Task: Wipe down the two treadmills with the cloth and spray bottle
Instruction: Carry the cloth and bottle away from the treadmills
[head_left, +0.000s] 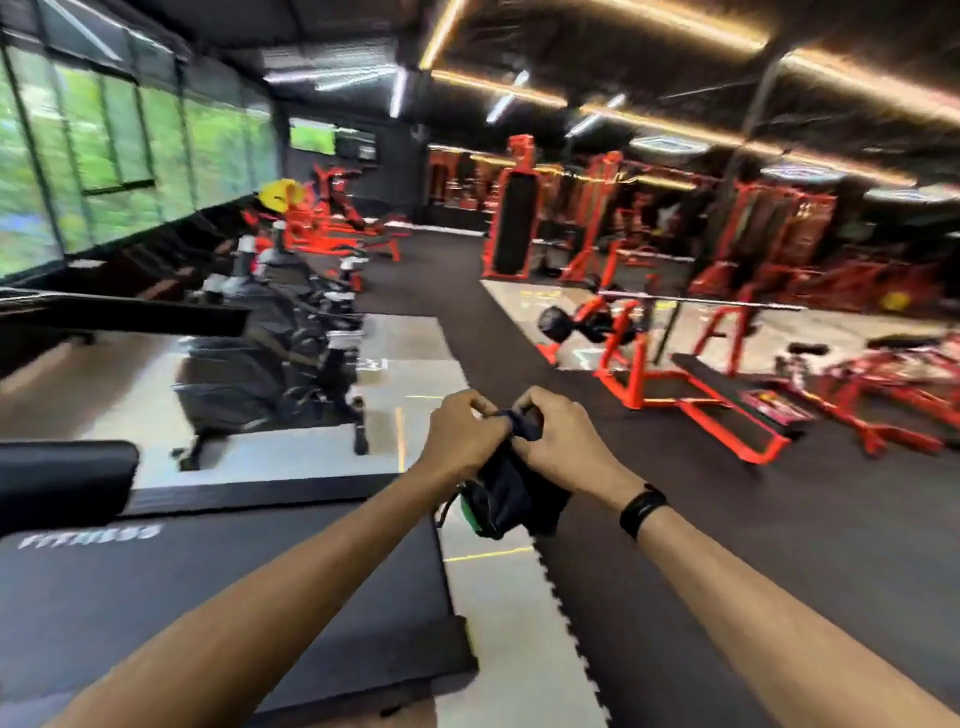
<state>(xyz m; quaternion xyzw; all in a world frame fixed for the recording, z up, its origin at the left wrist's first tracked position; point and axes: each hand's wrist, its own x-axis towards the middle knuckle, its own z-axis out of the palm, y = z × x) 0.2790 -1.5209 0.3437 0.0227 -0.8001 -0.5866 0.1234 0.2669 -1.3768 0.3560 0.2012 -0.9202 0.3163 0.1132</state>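
Hands meet ahead of me; left hand (464, 435) and right hand (558, 441) both pinch, fingers curled, the dark cloth (511, 491) hanging between them; treadmill (223, 587) lies below left.

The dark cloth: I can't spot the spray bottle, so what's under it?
Under the dark cloth, gripped by the left hand and right hand, something green and a thin dark loop poke out. The cloth covers the rest; whether that's the bottle is unclear.

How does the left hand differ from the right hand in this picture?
The left hand has a bare wrist; the right hand has a black band on its wrist. The left hand pinches the dark cloth at its top edge; the right hand's grip sits slightly lower. Both grip the same cloth.
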